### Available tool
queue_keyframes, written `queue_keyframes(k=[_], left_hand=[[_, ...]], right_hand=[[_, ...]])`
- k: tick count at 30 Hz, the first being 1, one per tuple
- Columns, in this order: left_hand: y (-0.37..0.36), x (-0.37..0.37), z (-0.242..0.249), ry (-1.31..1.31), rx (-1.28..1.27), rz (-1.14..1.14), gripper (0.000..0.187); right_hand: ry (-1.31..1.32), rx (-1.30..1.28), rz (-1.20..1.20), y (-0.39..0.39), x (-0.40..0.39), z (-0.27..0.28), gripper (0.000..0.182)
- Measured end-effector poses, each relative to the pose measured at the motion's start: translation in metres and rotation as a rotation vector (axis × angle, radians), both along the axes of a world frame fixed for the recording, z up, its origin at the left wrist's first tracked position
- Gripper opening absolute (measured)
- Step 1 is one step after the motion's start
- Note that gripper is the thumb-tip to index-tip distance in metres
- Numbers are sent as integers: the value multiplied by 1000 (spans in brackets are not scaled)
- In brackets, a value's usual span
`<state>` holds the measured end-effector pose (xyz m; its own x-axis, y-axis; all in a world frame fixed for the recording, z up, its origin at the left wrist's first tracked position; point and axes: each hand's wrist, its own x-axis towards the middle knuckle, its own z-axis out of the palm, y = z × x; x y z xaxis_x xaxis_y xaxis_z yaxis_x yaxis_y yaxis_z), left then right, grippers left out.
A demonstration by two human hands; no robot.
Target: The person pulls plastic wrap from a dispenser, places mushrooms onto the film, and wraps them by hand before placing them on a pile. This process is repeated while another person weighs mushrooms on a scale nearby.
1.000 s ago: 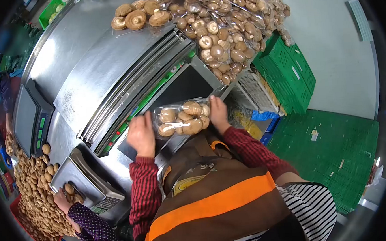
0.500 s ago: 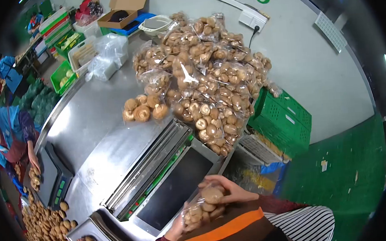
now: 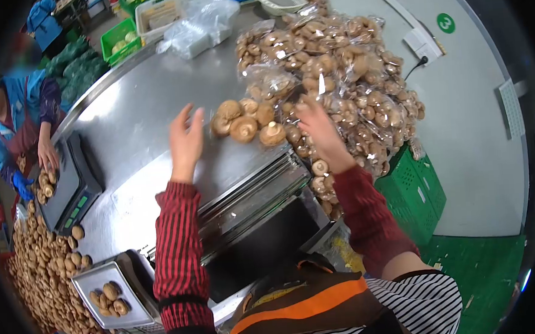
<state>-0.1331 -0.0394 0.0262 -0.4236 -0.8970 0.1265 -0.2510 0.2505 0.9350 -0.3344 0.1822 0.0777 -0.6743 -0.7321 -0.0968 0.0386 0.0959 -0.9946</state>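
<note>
My left hand (image 3: 186, 141) is raised over the steel table, fingers apart and empty, just left of a small group of brown mushrooms (image 3: 244, 129). On the other side of that group is my right hand (image 3: 321, 130), slightly blurred, with its fingers spread and nothing visible in them. It overlaps the front edge of a big heap of clear-bagged mushrooms (image 3: 350, 64); contact cannot be told. Below both forearms lies a sealing machine (image 3: 251, 198) with long metal bars and a dark flat panel.
A scale (image 3: 113, 293) holds several mushrooms at lower left, beside a loose mushroom pile (image 3: 47, 272). A co-worker's hand (image 3: 47, 156) rests at another scale (image 3: 72, 179). Clear plastic bags (image 3: 201, 27) lie at the back; a green crate (image 3: 413, 189) stands right.
Both hands have moved from my lap up and forward over the table. The mushroom bag they held is no longer in them. The view has shifted, and the hand at the lower-left scale has withdrawn.
</note>
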Motion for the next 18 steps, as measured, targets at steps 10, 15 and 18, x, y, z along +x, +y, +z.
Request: queue_keyframes(k=[10,15,18], left_hand=[[17,109,2,-93,59,-22,46],[56,187,12,-155,115,161,49],[84,203,23,87,149,255,44]], right_hand=[[828,89,252,-98,122,-58,64],[851,84,555,-100,169,-46,62],[577,74,424,-78,154,-34,62]])
